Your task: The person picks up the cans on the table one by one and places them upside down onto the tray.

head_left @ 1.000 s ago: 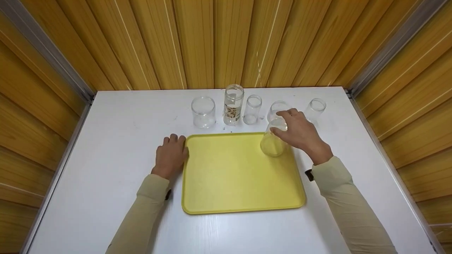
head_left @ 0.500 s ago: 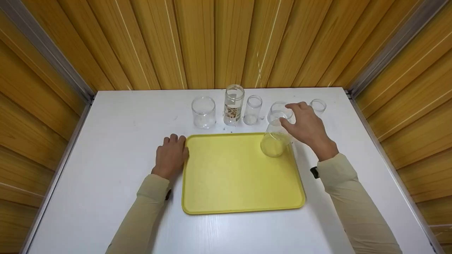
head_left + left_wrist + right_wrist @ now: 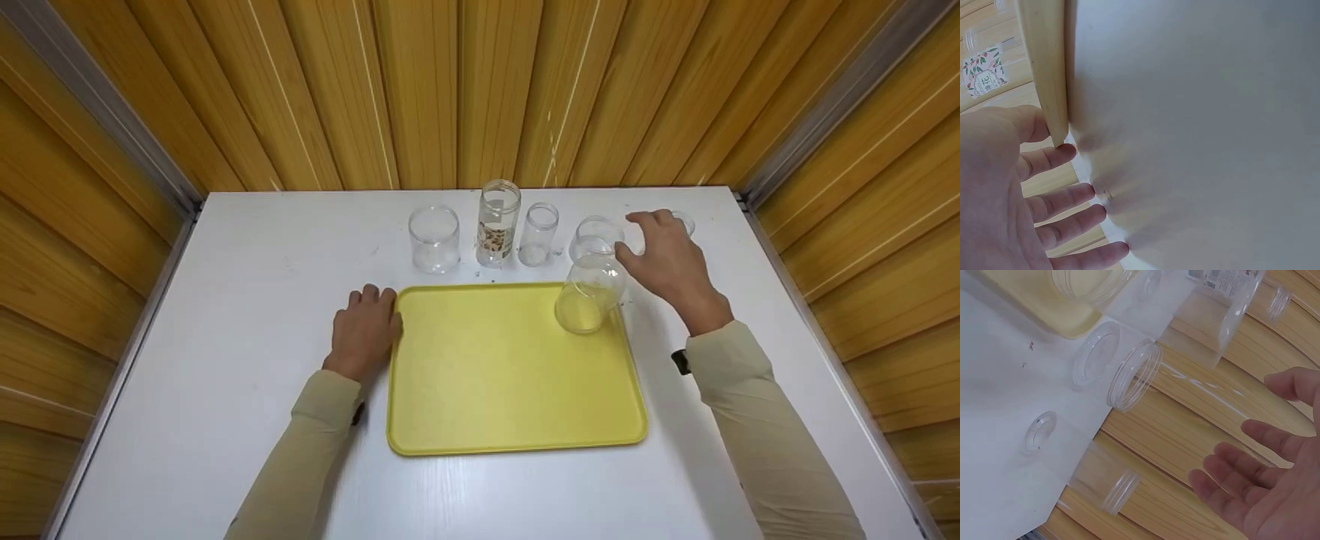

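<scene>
Across the middle of the white table (image 3: 225, 390), a yellow rectangular tray (image 3: 517, 382) is lying flat, a long side facing the person, presumably keeping its whole surface within reach. At its left edge, the left hand (image 3: 364, 330) is resting with fingers extended and spread, thumb and forefinger touching the rim near the far corner; it is grasping nothing and is probably steadying the tray. On the tray's far right corner, a wide-mouthed clear jar (image 3: 579, 309) is standing, mouth upward. Just right of that mouth, the right hand (image 3: 667, 259) is hovering, thumb and fingers parted in a broad curve and holding nothing; the spread is suiting the jar's width. Beyond the tray, five more clear jars are standing in a row, apparently arranged for easy access: a wide jar (image 3: 435, 244), a tall jar with a floral label (image 3: 494, 240), a narrow jar (image 3: 535, 244), a second wide jar (image 3: 596, 231) and a partly hidden jar (image 3: 685, 222). Compared with half a second earlier, the right hand is sitting farther right, apart from the jar, and covering more of the last one; the left hand and tray are keeping their places.
</scene>
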Demonstrator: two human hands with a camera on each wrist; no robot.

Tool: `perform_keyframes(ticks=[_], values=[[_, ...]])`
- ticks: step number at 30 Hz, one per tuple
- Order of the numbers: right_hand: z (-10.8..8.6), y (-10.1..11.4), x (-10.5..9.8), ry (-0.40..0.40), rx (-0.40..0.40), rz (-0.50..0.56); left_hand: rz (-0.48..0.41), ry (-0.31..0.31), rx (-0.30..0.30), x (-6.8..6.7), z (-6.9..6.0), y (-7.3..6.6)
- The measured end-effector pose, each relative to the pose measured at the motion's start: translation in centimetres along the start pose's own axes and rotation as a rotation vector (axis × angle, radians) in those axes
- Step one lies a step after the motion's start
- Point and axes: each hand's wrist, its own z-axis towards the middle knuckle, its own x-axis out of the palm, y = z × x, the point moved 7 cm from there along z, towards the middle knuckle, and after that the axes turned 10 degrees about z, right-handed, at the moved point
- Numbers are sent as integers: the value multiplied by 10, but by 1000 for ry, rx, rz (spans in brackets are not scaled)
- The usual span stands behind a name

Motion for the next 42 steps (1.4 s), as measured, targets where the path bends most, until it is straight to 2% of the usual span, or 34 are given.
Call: perform_keyframes(ticks=[8, 20, 35, 42], values=[[5, -11, -8, -13, 49, -12, -5, -1, -4, -1, 0, 0], [13, -22, -14, -17, 82, -24, 2, -26, 5, -5, -2, -2], [24, -43, -18, 12, 121, -17, -23, 17, -9, -1, -1, -1], [28, -55, -21, 19, 148, -32, 2, -6, 7, -3, -2, -2]])
